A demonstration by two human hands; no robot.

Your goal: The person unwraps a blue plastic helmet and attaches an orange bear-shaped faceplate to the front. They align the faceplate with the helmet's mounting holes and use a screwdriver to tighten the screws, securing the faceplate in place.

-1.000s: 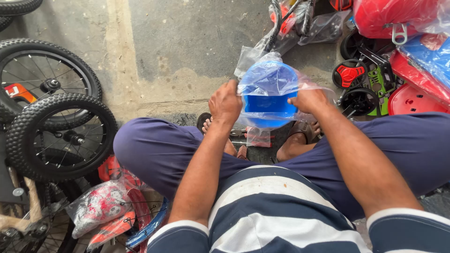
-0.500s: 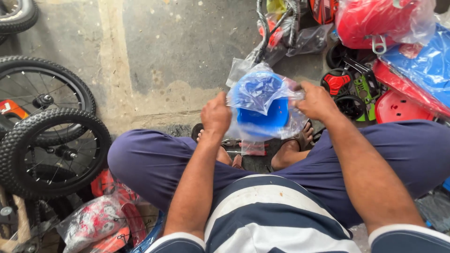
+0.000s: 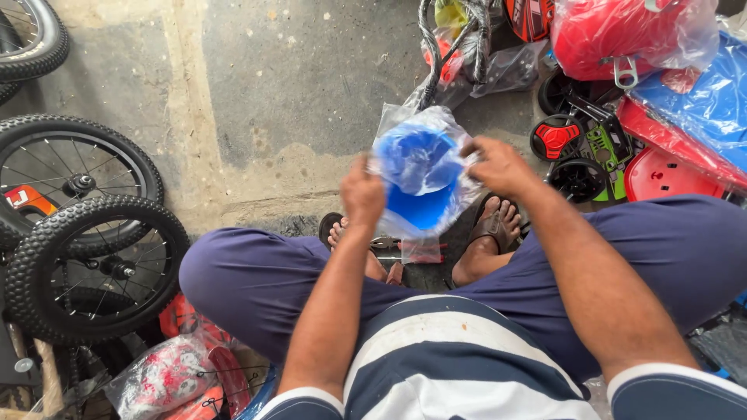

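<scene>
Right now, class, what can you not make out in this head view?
- Blue part: shape blurred, veiled by its clear bag.
- Left hand: fingers hidden behind the bag.
- Small tools between the feet: too small, half covered.
- Upper wheel: cut by the frame edge.

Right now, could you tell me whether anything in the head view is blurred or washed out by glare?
In the head view, the blue part in its clear plastic bag is slightly motion-blurred between the left hand and right hand; the bag shows pale glare, as does the wrap on the red part; the small wheels and concrete floor are sharp under soft, even daylight.
</scene>
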